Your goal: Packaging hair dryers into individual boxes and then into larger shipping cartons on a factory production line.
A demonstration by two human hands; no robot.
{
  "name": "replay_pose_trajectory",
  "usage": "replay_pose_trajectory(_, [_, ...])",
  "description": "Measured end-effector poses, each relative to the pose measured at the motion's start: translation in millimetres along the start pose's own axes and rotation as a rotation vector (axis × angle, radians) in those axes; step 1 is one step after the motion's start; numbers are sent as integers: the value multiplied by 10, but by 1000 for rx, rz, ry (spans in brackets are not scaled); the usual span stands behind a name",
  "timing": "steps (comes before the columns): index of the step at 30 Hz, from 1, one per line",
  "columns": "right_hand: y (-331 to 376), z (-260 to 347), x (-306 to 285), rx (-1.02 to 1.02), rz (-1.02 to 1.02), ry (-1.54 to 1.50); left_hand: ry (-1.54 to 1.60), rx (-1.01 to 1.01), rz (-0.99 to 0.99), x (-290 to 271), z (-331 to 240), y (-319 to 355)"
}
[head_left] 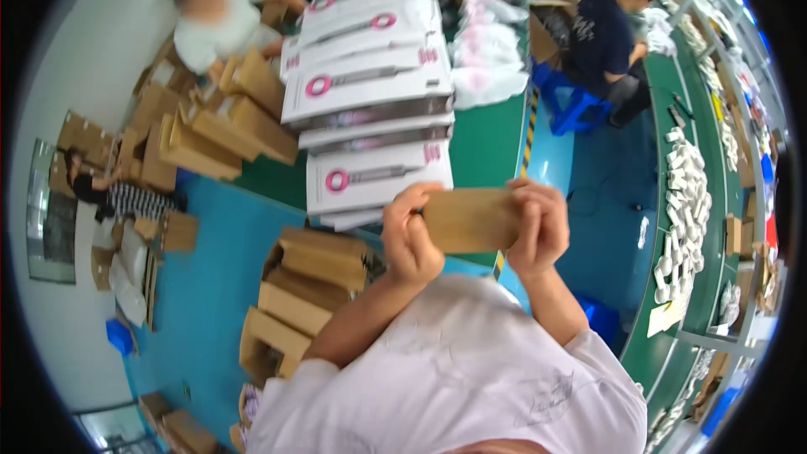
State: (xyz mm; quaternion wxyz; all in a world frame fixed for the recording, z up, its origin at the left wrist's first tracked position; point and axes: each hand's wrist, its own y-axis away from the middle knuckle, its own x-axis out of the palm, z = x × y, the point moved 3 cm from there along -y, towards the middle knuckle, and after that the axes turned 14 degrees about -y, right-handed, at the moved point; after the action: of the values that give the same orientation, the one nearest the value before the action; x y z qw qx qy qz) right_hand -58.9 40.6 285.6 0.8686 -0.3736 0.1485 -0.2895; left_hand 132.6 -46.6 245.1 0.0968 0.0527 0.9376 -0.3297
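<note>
Between my two hands, in front of my chest, I hold a small brown cardboard box point(469, 220). My left hand point(412, 235) grips its left end with curled fingers. At the opposite end my right hand point(539, 229) is closed round the edge, thumb toward me. Just beyond the box lies a stack of flat white printed boxes point(370, 84), each with a picture of a grey wand-like device and a pink ring. The nearest white box point(378, 175) reaches close to my left hand. What the brown box contains cannot be seen.
White plastic-wrapped bundles point(487, 55) lie on the green table point(483, 143). Open cardboard cartons point(294, 294) stand at my left, brown boxes point(231, 118) farther off. People sit or stand around. A bench at right carries many white parts point(683, 202); a blue stool point(572, 105) stands nearby.
</note>
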Motion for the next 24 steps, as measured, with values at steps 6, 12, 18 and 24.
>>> replay_pose_trajectory(6, [-254, -232, 179, -91, 8, -136, -147, 133, 352, -201, -56, -390])
replay_pose_trajectory(12, [-65, -126, 951, -193, 229, -255, -757, 275, 921, -609, 10, -491])
replay_pose_trajectory(18, [24, -126, 957, -100, 276, -346, -304, 49, 680, -901, 468, -200])
replay_pose_trajectory(24, [516, -1457, -701, 585, -169, -76, 213, -632, 375, -2320, 1384, 420])
